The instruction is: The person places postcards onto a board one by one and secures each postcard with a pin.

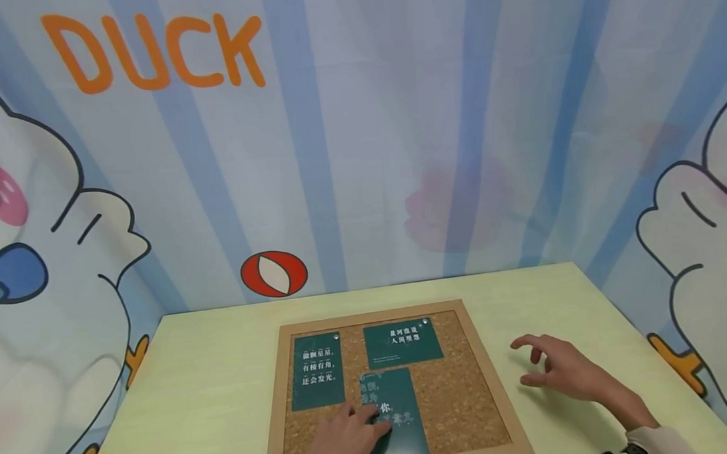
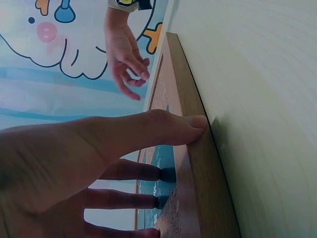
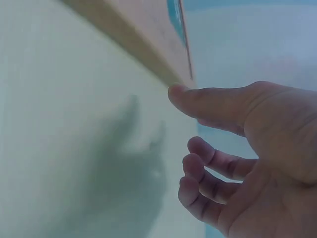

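Observation:
A cork board (image 1: 459,390) in a pale wooden frame (image 1: 372,314) lies flat on the light table. Three dark green cards with white writing lie on it: one at upper left (image 1: 317,379), one at upper right (image 1: 402,342), one at lower middle (image 1: 400,403). My left hand (image 1: 347,438) rests on the lower card with straight fingers, its thumb (image 2: 163,126) against the frame (image 2: 198,163). My right hand (image 1: 561,367) hovers over the bare table right of the board, fingers loosely spread and holding nothing (image 3: 233,163).
The table (image 1: 212,372) ends at a wall cloth with blue stripes, cartoon ducks and the orange word DUCK (image 1: 153,54). A red and white oval mark (image 1: 273,273) sits on the cloth just behind the table's far edge.

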`<action>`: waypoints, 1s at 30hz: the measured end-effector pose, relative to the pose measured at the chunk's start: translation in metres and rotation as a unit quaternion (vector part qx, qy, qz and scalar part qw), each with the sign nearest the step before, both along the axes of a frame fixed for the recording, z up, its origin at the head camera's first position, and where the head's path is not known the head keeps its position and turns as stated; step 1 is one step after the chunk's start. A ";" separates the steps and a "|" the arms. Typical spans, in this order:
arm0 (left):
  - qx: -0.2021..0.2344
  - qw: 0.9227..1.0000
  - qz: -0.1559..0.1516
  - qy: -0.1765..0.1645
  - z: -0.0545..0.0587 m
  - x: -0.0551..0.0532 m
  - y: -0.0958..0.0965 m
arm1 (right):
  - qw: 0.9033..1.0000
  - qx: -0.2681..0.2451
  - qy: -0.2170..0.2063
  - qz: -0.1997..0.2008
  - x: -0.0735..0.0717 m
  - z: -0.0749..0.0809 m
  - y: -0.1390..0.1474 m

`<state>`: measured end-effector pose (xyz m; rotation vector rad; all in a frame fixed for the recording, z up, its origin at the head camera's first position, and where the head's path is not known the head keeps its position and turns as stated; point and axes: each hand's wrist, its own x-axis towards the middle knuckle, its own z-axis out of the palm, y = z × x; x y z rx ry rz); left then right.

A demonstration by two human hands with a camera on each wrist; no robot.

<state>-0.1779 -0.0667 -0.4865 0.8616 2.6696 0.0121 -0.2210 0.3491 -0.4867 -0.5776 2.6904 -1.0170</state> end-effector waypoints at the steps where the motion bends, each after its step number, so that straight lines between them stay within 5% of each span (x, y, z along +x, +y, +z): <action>1: 0.001 1.000 -0.002 0.000 0.000 0.000 0.000 | 1.000 -0.004 -0.004 0.000 0.002 -0.003 0.005; 12: 0.010 1.000 -0.006 0.005 0.000 0.001 -0.002 | 1.000 -0.022 -0.005 -0.009 0.011 -0.027 0.021; 19: 0.006 1.000 0.000 0.005 0.003 0.001 -0.002 | 0.999 0.007 0.043 -0.018 0.009 -0.028 0.020; 30: 0.017 1.000 0.012 0.016 0.004 0.006 -0.001 | 0.999 0.017 0.043 -0.006 0.005 -0.025 0.009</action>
